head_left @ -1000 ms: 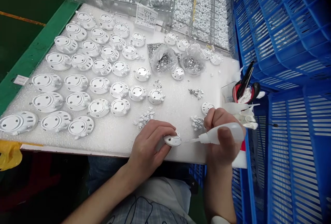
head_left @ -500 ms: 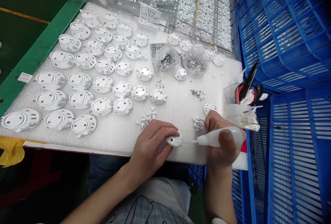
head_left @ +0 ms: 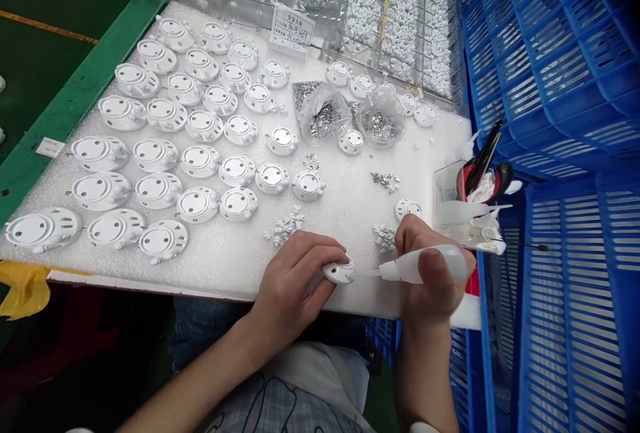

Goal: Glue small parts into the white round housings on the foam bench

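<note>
Near the front edge of the foam sheet (head_left: 235, 256), my left hand (head_left: 295, 283) pinches a small white oval plastic part (head_left: 339, 271) between thumb and fingers. My right hand (head_left: 433, 279) is wrapped round a translucent squeeze bottle (head_left: 417, 265), tilted on its side. Its thin nozzle points left, and the tip is at or very close to the part's right edge; contact is hard to make out. Behind my right hand lie another white oval part (head_left: 407, 209) and a pile of small white pieces (head_left: 385, 237). A second white pile (head_left: 285, 226) sits beyond my left hand.
Rows of white oval parts (head_left: 200, 161) cover the left. Two clear bags of small metal bits (head_left: 325, 116) lie mid-sheet. Clear trays of white pieces (head_left: 367, 9) stand behind. A holder with scissors (head_left: 483, 176) and blue crates (head_left: 565, 73) are at the right.
The squeeze bottle has shifted very slightly left toward the white oval part. Both hands keep the same grip, and the whole view has moved a little.
</note>
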The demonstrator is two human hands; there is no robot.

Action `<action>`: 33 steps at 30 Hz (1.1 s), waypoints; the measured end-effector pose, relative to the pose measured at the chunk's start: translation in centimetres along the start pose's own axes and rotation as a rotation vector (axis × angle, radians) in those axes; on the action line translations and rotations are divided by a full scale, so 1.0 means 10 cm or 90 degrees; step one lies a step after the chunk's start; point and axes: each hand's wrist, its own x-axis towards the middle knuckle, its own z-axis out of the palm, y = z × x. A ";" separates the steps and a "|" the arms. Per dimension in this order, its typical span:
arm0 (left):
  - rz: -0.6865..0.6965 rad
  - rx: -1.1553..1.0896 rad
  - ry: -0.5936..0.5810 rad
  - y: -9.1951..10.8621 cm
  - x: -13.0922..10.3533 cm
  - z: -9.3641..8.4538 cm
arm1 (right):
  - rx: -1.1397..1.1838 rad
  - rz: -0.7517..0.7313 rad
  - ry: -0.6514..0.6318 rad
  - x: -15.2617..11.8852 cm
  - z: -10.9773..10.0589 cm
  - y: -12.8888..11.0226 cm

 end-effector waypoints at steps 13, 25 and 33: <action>0.022 -0.001 0.006 -0.03 -0.03 0.03 | 0.002 -0.005 0.006 0.00 0.00 -0.01; 0.022 -0.006 0.002 -0.03 -0.03 0.03 | 0.001 -0.008 0.008 0.01 0.00 -0.01; 0.017 0.001 -0.003 -0.03 -0.03 0.02 | 0.014 -0.017 0.012 0.00 0.01 0.01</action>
